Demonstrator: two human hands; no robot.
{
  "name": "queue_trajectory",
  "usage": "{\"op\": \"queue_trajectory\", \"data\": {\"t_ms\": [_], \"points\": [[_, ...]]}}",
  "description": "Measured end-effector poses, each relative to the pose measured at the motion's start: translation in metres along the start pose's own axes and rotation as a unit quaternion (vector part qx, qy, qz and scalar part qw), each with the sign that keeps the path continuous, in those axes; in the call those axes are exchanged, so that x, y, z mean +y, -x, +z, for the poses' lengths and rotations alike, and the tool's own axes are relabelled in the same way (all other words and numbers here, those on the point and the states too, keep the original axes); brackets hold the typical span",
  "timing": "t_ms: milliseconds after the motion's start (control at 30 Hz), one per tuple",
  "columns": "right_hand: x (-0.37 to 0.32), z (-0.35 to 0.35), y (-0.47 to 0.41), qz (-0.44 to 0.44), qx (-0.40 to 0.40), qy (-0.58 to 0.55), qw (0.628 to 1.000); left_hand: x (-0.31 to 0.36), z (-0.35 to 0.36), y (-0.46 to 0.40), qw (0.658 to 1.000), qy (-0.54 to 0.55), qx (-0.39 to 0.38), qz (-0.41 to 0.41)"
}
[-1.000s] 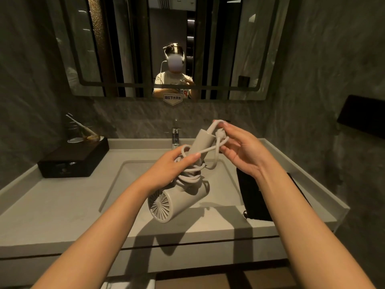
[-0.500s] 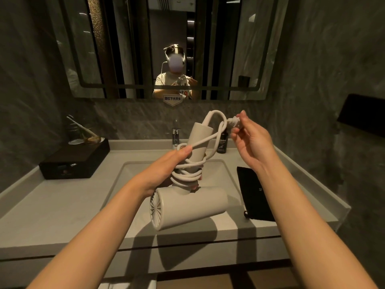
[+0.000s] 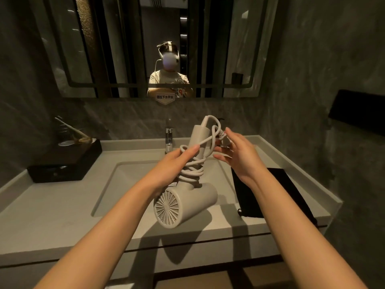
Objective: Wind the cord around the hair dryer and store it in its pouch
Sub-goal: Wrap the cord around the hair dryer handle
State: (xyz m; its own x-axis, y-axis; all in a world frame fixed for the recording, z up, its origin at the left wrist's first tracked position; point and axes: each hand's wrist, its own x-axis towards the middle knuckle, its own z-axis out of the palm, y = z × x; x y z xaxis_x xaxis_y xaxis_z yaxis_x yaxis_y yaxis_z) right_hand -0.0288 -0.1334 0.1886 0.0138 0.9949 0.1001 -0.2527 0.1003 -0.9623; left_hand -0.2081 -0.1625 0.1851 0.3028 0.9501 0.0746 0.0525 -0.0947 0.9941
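Both hands are raised over the basin [image 3: 116,184] of a pale stone vanity. Left hand [image 3: 173,163] closes around the handle of the hair dryer [image 3: 187,203], thumb pressed along the wound turns, so the dryer hangs upside down with its barrel below and its round rear grille facing the camera. Several coils of the white cord [image 3: 193,172] wrap the handle, looser loops standing off near its upper end. Right hand [image 3: 239,157] sits just beside that end, its fingertips pinching the plug end of the cord while the other fingers spread open. A black pouch [image 3: 279,195] lies flat on the counter to the right of the basin, partly hidden under the right forearm. Behind the dryer stands a chrome faucet [image 3: 169,136], and a dark box [image 3: 66,163] rests at the left of the counter.
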Motion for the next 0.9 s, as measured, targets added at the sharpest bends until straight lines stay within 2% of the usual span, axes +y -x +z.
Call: {"op": "queue_trajectory", "data": {"t_ms": [100,233,300,467,633,733,800,900], "points": [[-0.003,-0.012,0.003,-0.034,-0.025,0.107,0.993,-0.005,0.009,-0.01,0.993,-0.109,-0.04,0.008],[-0.015,-0.052,0.0,-0.112,0.074,0.217,0.967,-0.008,0.021,-0.023,0.983,-0.164,-0.081,-0.007],[-0.015,-0.068,-0.001,-0.139,0.085,0.279,0.946,-0.008,0.028,-0.029,0.98,-0.161,-0.116,-0.024],[-0.026,-0.112,0.003,-0.027,0.007,0.235,0.972,-0.014,0.05,-0.043,0.98,-0.103,-0.167,-0.043],[-0.021,-0.152,0.004,-0.05,0.031,0.271,0.961,-0.012,0.075,-0.06,0.964,-0.205,-0.168,0.001],[-0.026,-0.171,0.006,-0.072,-0.008,0.355,0.932,-0.006,0.087,-0.068,0.952,-0.267,-0.151,0.006],[-0.035,-0.181,0.009,-0.046,-0.054,0.363,0.929,-0.004,0.094,-0.071,0.946,-0.29,-0.144,0.021],[-0.05,-0.187,0.015,0.044,-0.078,0.397,0.913,-0.004,0.105,-0.077,0.894,-0.411,-0.136,0.118]]}}
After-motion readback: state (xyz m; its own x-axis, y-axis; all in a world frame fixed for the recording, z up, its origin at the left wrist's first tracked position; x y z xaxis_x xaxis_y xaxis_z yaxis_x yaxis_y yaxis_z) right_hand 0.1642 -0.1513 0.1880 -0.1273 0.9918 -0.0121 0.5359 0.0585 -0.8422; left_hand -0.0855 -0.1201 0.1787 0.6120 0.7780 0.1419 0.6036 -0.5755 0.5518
